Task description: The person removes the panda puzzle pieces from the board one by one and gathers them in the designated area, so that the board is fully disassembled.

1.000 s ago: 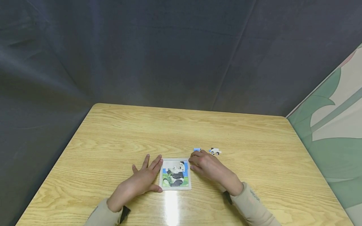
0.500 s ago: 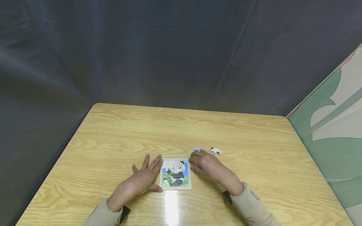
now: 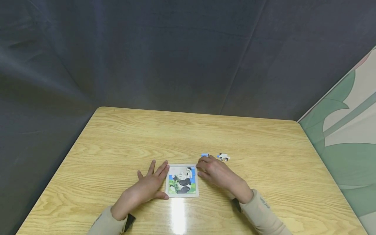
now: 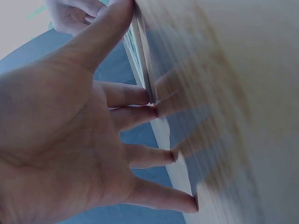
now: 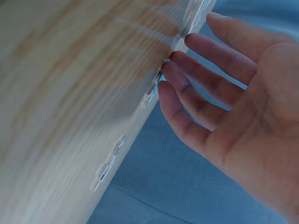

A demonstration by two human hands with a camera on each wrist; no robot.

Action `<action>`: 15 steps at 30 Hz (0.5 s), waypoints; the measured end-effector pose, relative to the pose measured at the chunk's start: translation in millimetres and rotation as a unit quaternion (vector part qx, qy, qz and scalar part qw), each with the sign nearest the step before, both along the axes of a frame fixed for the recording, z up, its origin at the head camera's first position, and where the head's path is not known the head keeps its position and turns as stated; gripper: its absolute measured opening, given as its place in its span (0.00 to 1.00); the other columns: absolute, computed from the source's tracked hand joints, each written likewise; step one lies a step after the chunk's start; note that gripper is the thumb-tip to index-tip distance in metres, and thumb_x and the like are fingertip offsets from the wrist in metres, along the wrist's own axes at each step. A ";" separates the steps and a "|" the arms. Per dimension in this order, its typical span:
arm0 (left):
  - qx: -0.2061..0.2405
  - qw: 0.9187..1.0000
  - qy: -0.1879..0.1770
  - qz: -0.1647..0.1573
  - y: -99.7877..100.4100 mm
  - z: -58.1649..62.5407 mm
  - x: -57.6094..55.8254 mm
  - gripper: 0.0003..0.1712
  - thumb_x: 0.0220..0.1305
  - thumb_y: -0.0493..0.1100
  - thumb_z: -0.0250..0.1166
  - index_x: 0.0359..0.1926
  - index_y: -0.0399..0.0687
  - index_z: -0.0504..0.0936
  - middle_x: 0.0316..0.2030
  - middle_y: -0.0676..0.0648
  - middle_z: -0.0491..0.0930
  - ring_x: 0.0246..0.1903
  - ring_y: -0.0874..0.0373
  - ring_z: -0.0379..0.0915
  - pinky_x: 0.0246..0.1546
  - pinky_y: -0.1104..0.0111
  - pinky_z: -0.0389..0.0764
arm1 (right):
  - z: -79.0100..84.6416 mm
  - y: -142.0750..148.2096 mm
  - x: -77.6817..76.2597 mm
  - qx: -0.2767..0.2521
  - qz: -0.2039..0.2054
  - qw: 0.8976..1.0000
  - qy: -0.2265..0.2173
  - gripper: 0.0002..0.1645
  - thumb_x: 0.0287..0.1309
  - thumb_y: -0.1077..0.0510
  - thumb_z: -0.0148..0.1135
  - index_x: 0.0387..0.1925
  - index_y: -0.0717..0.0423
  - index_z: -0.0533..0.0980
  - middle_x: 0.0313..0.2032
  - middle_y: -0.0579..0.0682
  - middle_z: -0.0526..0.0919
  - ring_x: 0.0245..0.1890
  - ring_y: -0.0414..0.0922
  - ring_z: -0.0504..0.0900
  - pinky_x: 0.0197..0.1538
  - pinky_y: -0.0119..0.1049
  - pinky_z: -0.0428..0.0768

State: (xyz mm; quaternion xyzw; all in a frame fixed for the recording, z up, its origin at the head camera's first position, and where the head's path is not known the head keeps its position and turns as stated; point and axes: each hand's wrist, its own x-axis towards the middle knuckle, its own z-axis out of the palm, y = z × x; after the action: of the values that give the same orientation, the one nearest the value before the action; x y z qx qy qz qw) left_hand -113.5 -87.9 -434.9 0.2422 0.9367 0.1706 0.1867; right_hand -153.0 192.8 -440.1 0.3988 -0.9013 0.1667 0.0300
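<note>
Lying beyond the right hand (image 3: 215, 171), toward the far edge of the table (image 3: 147, 137), the blue puzzle piece (image 3: 204, 154) is partly covered by that nearer hand's loosely bent, seemingly empty fingers, the panda puzzle frame (image 3: 183, 195) being touched by the wide-spread left hand (image 3: 149, 183).

No text can be read, the small dark marking (image 3: 265, 203) on the right sleeve (image 3: 262, 216) being too blurred.
</note>
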 end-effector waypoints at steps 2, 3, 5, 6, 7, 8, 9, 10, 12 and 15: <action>-0.001 1.000 0.001 -0.001 -0.1 0.0 0.0 0.57 0.49 0.58 0.70 0.73 0.38 0.54 0.75 0.43 0.46 0.70 0.28 0.34 0.45 0.22 0.52 | -0.5 0.0 -0.3 -0.001 0.000 1.000 0.000 0.12 0.56 0.59 0.68 0.42 0.59 0.82 0.42 0.52 0.82 0.46 0.49 0.80 0.60 0.55 0.70; -0.001 1.000 0.002 -0.001 -0.1 0.0 0.0 0.57 0.49 0.58 0.70 0.73 0.38 0.54 0.75 0.43 0.46 0.70 0.28 0.34 0.45 0.22 0.52 | -0.6 0.1 -0.3 -0.001 0.000 1.000 0.000 0.12 0.56 0.59 0.68 0.42 0.59 0.82 0.43 0.52 0.82 0.46 0.49 0.80 0.60 0.55 0.70; 0.000 1.000 0.003 -0.002 -0.3 0.0 0.0 0.57 0.49 0.58 0.70 0.73 0.38 0.54 0.75 0.43 0.46 0.70 0.28 0.34 0.45 0.22 0.53 | -1.0 0.1 -0.5 -0.001 0.000 1.000 0.000 0.12 0.56 0.59 0.68 0.42 0.59 0.82 0.43 0.52 0.82 0.46 0.49 0.80 0.60 0.55 0.70; 0.000 1.000 0.004 -0.003 -0.4 0.1 0.1 0.57 0.49 0.58 0.70 0.73 0.38 0.54 0.75 0.43 0.46 0.70 0.28 0.34 0.45 0.21 0.53 | -1.0 0.1 -0.4 -0.002 0.000 1.000 0.000 0.12 0.56 0.59 0.68 0.42 0.59 0.82 0.43 0.52 0.82 0.46 0.49 0.80 0.60 0.55 0.70; 0.001 1.000 0.005 -0.003 -0.5 0.1 0.1 0.57 0.49 0.58 0.70 0.73 0.38 0.54 0.75 0.43 0.46 0.70 0.28 0.34 0.45 0.21 0.53 | -0.9 0.1 -0.4 -0.002 0.000 1.000 -0.001 0.12 0.56 0.59 0.68 0.42 0.59 0.82 0.43 0.52 0.82 0.46 0.49 0.80 0.60 0.55 0.70; 0.002 1.000 0.005 -0.004 -0.5 0.2 0.1 0.57 0.49 0.58 0.70 0.73 0.38 0.54 0.75 0.42 0.46 0.70 0.28 0.34 0.45 0.21 0.53 | -0.8 0.1 -0.4 -0.002 -0.001 1.000 -0.001 0.12 0.57 0.59 0.68 0.42 0.59 0.82 0.43 0.52 0.81 0.46 0.49 0.80 0.60 0.55 0.70; 0.002 1.000 0.005 -0.004 -0.6 0.1 0.1 0.57 0.49 0.58 0.70 0.73 0.38 0.54 0.75 0.42 0.46 0.70 0.28 0.34 0.45 0.21 0.52 | -0.8 0.1 -0.3 -0.002 -0.001 1.000 -0.002 0.12 0.57 0.59 0.68 0.42 0.59 0.82 0.43 0.52 0.81 0.46 0.49 0.80 0.60 0.55 0.70; 0.002 1.000 0.005 -0.004 -0.6 0.2 0.1 0.57 0.49 0.58 0.70 0.73 0.38 0.54 0.75 0.42 0.46 0.70 0.28 0.34 0.45 0.21 0.52 | -0.6 0.1 -0.3 -0.002 -0.002 1.000 -0.002 0.12 0.57 0.59 0.68 0.42 0.59 0.82 0.43 0.52 0.81 0.46 0.49 0.80 0.60 0.55 0.71; 0.001 1.000 0.004 -0.003 -0.4 0.1 0.0 0.57 0.49 0.58 0.70 0.73 0.38 0.54 0.75 0.42 0.46 0.70 0.28 0.34 0.45 0.21 0.52 | -0.5 0.1 -0.2 0.000 -0.002 1.000 -0.001 0.12 0.57 0.59 0.68 0.42 0.59 0.82 0.43 0.52 0.81 0.46 0.49 0.80 0.59 0.53 0.72; -0.002 1.000 0.002 0.000 0.0 -0.3 -0.3 0.57 0.49 0.58 0.70 0.73 0.38 0.55 0.75 0.43 0.46 0.70 0.29 0.34 0.46 0.21 0.51 | -0.3 0.0 0.0 0.005 -0.003 1.000 0.004 0.12 0.57 0.58 0.67 0.42 0.59 0.82 0.43 0.51 0.82 0.45 0.48 0.80 0.57 0.49 0.74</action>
State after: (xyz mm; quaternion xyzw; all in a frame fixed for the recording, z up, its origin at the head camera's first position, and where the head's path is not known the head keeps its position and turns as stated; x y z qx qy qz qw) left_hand -113.9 -87.9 -435.2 0.2425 0.9374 0.1681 0.1851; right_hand -153.0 192.9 -440.4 0.3967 -0.9032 0.1608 0.0326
